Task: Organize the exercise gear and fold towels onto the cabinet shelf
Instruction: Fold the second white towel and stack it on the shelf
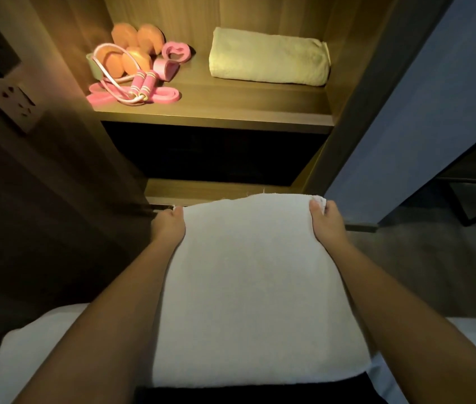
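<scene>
Left hand (169, 225) and right hand (325, 221) grip white towel (254, 287) at far corners; fingers apparently curled beneath. Risk: unsupported near end sags, fold opens before reaching shelf (216, 118).

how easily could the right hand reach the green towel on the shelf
Probably not yet: the right hand grips the white towel at its corner. Otherwise the way looks free; nothing stands before the green towel on the shelf.
</scene>
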### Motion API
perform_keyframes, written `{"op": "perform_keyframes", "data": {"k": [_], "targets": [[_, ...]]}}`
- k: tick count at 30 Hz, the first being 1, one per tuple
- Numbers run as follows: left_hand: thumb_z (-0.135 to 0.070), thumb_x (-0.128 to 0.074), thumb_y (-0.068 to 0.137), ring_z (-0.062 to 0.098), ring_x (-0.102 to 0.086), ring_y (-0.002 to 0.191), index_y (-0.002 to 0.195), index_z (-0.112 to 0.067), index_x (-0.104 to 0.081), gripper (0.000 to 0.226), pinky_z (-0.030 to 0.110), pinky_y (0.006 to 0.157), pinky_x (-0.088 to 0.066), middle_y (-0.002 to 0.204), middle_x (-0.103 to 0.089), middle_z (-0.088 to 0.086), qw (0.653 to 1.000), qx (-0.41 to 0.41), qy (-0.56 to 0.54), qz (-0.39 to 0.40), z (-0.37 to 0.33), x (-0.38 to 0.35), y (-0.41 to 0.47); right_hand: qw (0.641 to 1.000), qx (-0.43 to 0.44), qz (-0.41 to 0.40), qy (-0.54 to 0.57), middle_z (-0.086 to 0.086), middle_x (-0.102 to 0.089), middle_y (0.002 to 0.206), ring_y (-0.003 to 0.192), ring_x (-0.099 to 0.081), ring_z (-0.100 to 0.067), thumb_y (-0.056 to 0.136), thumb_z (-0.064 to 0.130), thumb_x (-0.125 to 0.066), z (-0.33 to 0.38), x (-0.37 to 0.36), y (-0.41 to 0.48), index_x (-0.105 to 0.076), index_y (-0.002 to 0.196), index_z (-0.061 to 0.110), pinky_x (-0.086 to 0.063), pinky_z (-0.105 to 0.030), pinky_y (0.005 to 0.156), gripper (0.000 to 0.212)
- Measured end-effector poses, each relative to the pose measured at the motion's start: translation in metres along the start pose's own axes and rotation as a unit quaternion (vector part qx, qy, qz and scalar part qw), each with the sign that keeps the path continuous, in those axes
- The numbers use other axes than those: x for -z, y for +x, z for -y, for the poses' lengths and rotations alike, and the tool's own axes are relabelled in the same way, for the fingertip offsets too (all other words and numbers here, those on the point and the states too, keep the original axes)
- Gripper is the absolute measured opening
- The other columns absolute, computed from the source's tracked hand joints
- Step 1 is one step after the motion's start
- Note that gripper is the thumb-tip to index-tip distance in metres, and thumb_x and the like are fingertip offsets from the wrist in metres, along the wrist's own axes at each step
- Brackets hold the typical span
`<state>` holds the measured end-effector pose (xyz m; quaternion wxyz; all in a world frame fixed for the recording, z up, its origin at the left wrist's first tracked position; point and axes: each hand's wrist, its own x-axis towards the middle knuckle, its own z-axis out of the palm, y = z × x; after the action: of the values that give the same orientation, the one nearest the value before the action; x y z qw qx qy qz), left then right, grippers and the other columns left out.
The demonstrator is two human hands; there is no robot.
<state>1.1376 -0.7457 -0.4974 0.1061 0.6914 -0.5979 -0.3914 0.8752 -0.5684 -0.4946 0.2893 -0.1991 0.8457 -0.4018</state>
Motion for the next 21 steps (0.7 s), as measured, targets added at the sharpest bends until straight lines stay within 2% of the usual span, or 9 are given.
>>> {"op": "perform_keyframes", "data": {"k": [3, 5, 7, 8, 10, 12, 14, 18, 21], "targets": [[-0.042, -0.046, 0.095, 0.03, -0.058, 0.094, 0.119, -0.005, -0.057, 0.045, 0.036, 0.082, -0.045, 0.111, -0.061, 0.014, 0.993, 0.088, -0.062, 0.054, 0.003, 0.004, -0.008, 0.992, -0.12, 0.049, -0.004, 0.0, -0.056, 0.115, 0.098, -0.056, -0.022, 0.097, 0.06, -0.04, -0.001, 0.005, 0.001, -0.046, 0.133, 0.019, -0.045, -0.039, 0.084, 0.054], [-0.046, -0.054, 0.089, 0.025, -0.059, 0.083, 0.107, -0.011, -0.056, 0.039, 0.033, 0.072, -0.044, 0.095, -0.061, 0.008, 0.981, 0.132, -0.108, 0.096, 0.008, 0.007, -0.022, 0.979, -0.182, 0.091, 0.032, -0.002, -0.065, 0.106, 0.096, -0.064, -0.026, 0.092, 0.063, -0.048, -0.008, 0.011, -0.004, -0.056, 0.122, 0.019, -0.05, -0.042, 0.088, 0.054], [-0.049, -0.058, 0.088, 0.024, -0.06, 0.086, 0.102, -0.014, -0.057, 0.037, 0.035, 0.076, -0.046, 0.095, -0.062, 0.007, 0.972, 0.132, -0.136, 0.142, 0.013, 0.012, -0.034, 0.967, -0.205, 0.129, 0.084, -0.005, -0.074, 0.096, 0.085, -0.072, -0.025, 0.087, 0.062, -0.058, -0.017, 0.017, -0.011, -0.066, 0.109, 0.019, -0.054, -0.038, 0.074, 0.048], [-0.05, -0.06, 0.088, 0.024, -0.062, 0.091, 0.105, -0.014, -0.06, 0.039, 0.037, 0.084, -0.048, 0.101, -0.064, 0.007, 0.965, 0.126, -0.159, 0.164, 0.017, 0.015, -0.041, 0.959, -0.216, 0.148, 0.113, -0.005, -0.076, 0.093, 0.079, -0.074, -0.024, 0.086, 0.059, -0.063, -0.019, 0.021, -0.016, -0.069, 0.105, 0.022, -0.054, -0.035, 0.066, 0.043], [-0.047, -0.062, 0.09, 0.025, -0.061, 0.104, 0.117, -0.014, -0.062, 0.043, 0.04, 0.095, -0.046, 0.114, -0.065, 0.005, 0.948, 0.115, -0.208, 0.21, 0.023, 0.025, -0.053, 0.943, -0.24, 0.178, 0.149, -0.005, -0.077, 0.091, 0.077, -0.075, -0.025, 0.085, 0.053, -0.068, -0.022, 0.03, -0.025, -0.069, 0.105, 0.022, -0.054, -0.035, 0.063, 0.037], [-0.045, -0.063, 0.09, 0.028, -0.06, 0.109, 0.119, -0.015, -0.061, 0.043, 0.042, 0.094, -0.046, 0.12, -0.064, 0.01, 0.934, 0.127, -0.216, 0.256, 0.036, 0.035, -0.065, 0.937, -0.241, 0.202, 0.154, -0.006, -0.077, 0.094, 0.082, -0.075, -0.028, 0.084, 0.048, -0.07, -0.025, 0.038, -0.035, -0.067, 0.111, 0.02, -0.056, -0.037, 0.064, 0.039], [-0.047, -0.07, 0.083, 0.033, -0.064, 0.109, 0.115, -0.018, -0.064, 0.043, 0.046, 0.094, -0.049, 0.115, -0.07, 0.014, 0.924, 0.151, -0.21, 0.283, 0.053, 0.041, -0.076, 0.932, -0.245, 0.218, 0.154, -0.009, -0.076, 0.099, 0.091, -0.073, -0.03, 0.084, 0.047, -0.07, -0.031, 0.047, -0.048, -0.067, 0.115, 0.018, -0.057, -0.039, 0.069, 0.042], [-0.048, -0.075, 0.072, 0.035, -0.066, 0.105, 0.117, -0.021, -0.063, 0.055, 0.049, 0.092, -0.051, 0.106, -0.074, 0.012, 0.917, 0.143, -0.222, 0.299, 0.073, 0.046, -0.084, 0.94, -0.231, 0.214, 0.134, -0.007, -0.076, 0.092, 0.091, -0.07, -0.028, 0.088, 0.051, -0.063, -0.034, 0.058, -0.074, -0.067, 0.11, 0.018, -0.054, -0.037, 0.065, 0.04], [-0.047, -0.073, 0.078, 0.035, -0.063, 0.107, 0.123, -0.02, -0.056, 0.056, 0.052, 0.091, -0.05, 0.116, -0.068, 0.013, 0.933, 0.112, -0.208, 0.271, 0.074, 0.047, -0.09, 0.948, -0.21, 0.206, 0.12, -0.01, -0.074, 0.098, 0.097, -0.067, -0.031, 0.089, 0.052, -0.062, -0.033, 0.065, -0.089, -0.067, 0.108, 0.016, -0.054, -0.045, 0.08, 0.041]]}}
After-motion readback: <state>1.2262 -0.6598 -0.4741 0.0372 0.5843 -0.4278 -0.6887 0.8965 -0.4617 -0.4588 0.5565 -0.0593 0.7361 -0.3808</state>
